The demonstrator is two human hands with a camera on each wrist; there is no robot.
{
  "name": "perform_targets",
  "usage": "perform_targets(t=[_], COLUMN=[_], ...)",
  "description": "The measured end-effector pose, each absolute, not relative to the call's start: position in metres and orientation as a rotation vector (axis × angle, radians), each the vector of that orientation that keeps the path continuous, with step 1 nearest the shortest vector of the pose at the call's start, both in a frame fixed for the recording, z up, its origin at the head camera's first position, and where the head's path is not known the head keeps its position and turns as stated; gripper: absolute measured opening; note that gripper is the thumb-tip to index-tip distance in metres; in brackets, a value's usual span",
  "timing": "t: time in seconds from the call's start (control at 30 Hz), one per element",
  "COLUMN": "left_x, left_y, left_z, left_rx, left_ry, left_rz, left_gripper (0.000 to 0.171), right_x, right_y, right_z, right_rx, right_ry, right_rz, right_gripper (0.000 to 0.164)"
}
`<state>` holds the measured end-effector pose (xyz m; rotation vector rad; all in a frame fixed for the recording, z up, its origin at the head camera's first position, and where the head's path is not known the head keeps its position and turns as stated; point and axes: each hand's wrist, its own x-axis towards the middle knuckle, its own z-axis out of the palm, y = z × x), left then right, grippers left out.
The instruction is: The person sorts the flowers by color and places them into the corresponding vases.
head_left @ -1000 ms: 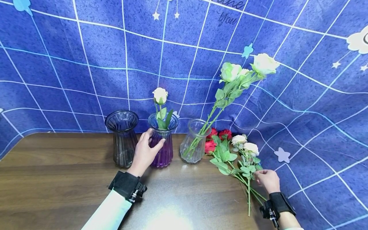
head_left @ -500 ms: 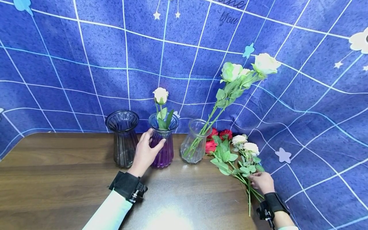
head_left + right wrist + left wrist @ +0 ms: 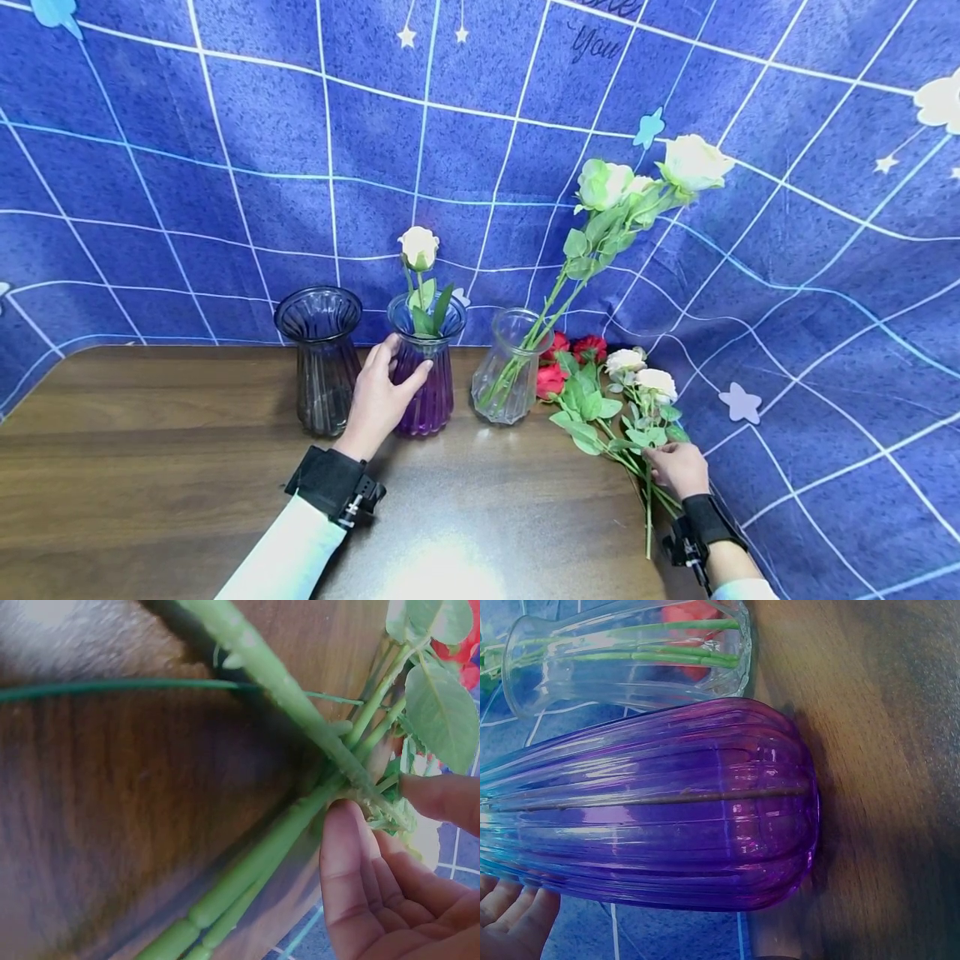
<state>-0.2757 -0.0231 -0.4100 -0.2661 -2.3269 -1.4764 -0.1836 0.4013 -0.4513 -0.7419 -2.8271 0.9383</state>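
My left hand (image 3: 382, 392) grips the neck of a purple ribbed glass vase (image 3: 425, 392), thumb and fingers on opposite sides. The vase stands upright with a cream rose (image 3: 418, 248) in it; the rose's thin stem (image 3: 667, 800) shows through the glass in the left wrist view. At the table's right side, my right hand (image 3: 681, 469) pinches the stem (image 3: 300, 716) of a white flower (image 3: 656, 384) between thumb and fingers. That flower lies with another white flower (image 3: 625, 362) and several red roses (image 3: 551, 382), their green stems crossing beneath the hand.
A dark grey glass vase (image 3: 322, 375) stands left of the purple one. To its right, a clear vase (image 3: 495, 396) holds tall white-green roses (image 3: 603, 185) leaning right. Blue patterned cloth (image 3: 247, 208) hangs behind and along the right side of the wooden table (image 3: 187, 467).
My right hand has moved left and slightly forward onto the crossing stems, its fingertips coming together on one. The left hand stays on the purple vase.
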Motion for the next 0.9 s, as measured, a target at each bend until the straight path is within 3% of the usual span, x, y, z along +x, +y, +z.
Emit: perform_targets(t=[0.9], left_x=[-0.2749], left_y=[-0.0236], left_z=[-0.4083], left_rx=[-0.258], left_ry=[-2.348], left_rz=[-1.496], left_gripper=[0.068], right_x=[-0.1868], right_y=[0.3983], right_z=[-0.4515], right_rx=[-0.724], right_ry=[-2.816], right_rz=[1.039], right_gripper=[0.029])
